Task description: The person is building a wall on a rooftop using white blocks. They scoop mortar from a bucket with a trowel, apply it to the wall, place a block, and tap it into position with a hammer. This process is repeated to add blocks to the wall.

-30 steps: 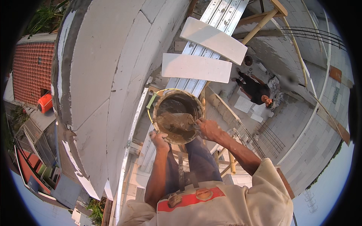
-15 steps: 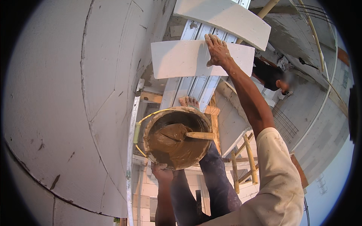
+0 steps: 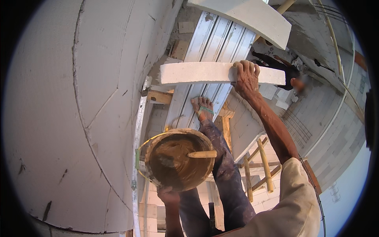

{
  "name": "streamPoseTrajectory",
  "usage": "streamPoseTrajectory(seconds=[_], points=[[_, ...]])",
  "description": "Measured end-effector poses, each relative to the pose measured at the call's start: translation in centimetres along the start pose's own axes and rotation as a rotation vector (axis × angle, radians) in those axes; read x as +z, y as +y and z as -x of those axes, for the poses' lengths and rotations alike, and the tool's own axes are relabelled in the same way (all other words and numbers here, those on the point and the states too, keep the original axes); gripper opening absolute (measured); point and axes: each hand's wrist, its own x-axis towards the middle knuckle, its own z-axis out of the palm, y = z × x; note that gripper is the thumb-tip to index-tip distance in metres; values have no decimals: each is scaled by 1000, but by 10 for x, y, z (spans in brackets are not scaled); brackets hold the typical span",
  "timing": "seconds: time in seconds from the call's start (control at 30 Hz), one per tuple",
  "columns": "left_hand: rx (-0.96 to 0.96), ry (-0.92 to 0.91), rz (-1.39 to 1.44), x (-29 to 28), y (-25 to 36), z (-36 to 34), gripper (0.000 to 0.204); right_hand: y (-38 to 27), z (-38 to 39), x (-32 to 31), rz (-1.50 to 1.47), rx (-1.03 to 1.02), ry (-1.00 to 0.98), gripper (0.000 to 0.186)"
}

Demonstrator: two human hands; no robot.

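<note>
My right hand [image 3: 246, 79] grips a white lightweight block [image 3: 193, 72], tipped onto its long narrow side across the ribbed metal plank [image 3: 219, 43]. Another white block [image 3: 244, 17] lies flat farther along the plank. Low in the middle, my left hand [image 3: 167, 195] holds the underside edge of a mud-stained bucket [image 3: 152, 156] with a yellow handle; its fingers are partly hidden. Inside are wet brown-grey mortar [image 3: 169, 170] and a trowel, its wooden handle [image 3: 202, 154] sticking out toward the right. My bare foot [image 3: 203, 108] rests on the plank just beyond the bucket.
A block wall [image 3: 55, 118] fills the left, edged by a long metal strip [image 3: 138, 118]. Bamboo and timber scaffolding [image 3: 264, 168] stands at right. Below at upper right are a co-worker [image 3: 288, 73] in dark clothes, rebar [image 3: 296, 128] and more walls.
My right hand left the trowel for the nearer block, which has turned from flat onto its side. The bucket moved lower in view, and my foot came into sight on the plank.
</note>
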Motion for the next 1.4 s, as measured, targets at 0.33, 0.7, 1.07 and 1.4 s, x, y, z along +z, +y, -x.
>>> streamPoseTrajectory(seconds=[0.33,0.7,1.07,1.4], points=[[-29,37,3,42,31,-10,70,42,69,-8,-167,-78,-398,81],[-44,-209,73,181,-26,-148,66,89,308,-145,-352,761,-425,80],[-230,-146,-322,240,-81,-199,38,25,441,-233,-483,934,-431,90],[897,-695,-1205,130,82,107,119,-79,454,-357,-380,364,-472,94]])
